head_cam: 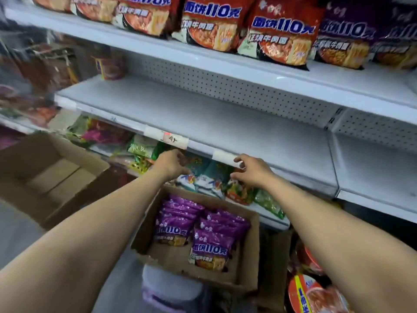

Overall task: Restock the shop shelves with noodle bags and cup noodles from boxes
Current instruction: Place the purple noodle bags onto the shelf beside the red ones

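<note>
Shelves (203, 114), white with pegboard backing (225, 86); cardboard box (250, 256) of purple bags (212, 242) below.

Top shelf (361, 80) holding noodle bags (212, 21), middle shelf (203, 114) with perhaps one cup (110, 66)

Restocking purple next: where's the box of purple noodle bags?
Head view, lower centre: the cardboard box stands before the shelves, right of the empty box.

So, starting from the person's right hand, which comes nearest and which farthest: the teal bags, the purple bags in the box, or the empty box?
1. Teal bags, on the lower shelf just left of the right hand.
2. Purple bags, down below the hand.
3. Empty box, far off to the left.
</note>
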Demonstrator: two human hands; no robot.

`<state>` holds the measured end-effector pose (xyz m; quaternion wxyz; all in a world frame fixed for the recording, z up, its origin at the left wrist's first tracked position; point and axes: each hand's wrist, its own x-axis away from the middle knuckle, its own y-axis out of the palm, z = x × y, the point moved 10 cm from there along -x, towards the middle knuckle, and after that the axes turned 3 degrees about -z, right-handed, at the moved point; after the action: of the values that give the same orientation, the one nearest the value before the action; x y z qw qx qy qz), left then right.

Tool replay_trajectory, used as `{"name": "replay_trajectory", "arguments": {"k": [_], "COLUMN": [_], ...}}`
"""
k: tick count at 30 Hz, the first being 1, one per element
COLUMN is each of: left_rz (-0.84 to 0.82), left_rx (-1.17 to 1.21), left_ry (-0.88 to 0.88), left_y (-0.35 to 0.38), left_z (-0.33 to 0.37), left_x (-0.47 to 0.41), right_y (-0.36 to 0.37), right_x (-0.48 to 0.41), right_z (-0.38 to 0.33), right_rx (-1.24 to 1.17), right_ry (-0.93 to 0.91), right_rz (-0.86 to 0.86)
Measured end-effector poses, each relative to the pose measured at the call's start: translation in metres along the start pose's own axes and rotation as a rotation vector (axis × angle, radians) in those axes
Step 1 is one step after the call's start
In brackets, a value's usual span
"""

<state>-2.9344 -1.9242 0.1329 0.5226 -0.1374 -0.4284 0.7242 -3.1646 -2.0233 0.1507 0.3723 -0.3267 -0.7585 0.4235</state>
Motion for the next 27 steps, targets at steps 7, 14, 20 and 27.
{"name": "replay_trajectory", "arguments": {"k": [7,14,20,27], "left_rz": [-0.188,-0.287,-0.282,-0.188], "left_rx": [0.009,-0.031,-0.045,-0.164], "left_ry": [-0.19,-0.25,-0.223,-0.215], "left_y": [0.101,0.178,0.219,0.233], "left_z": [-0.095,-0.163,-0.196,-0.212], "left_x": [-0.012,-0.028,-0.053,-0.068], "right_y": [0.135,0.268,0.335,0.365], "right_x": [-0.03,-0.043,-0.049,-0.057], "right_z": [0.06,0.107,0.133,0.137], "right_rx": [-0.06,-0.201,-0.258,-0.26], "right_ry": [0.089,0.187,0.247,0.27], "right_rz": [-0.28,-0.532,-0.595,-0.55]}}
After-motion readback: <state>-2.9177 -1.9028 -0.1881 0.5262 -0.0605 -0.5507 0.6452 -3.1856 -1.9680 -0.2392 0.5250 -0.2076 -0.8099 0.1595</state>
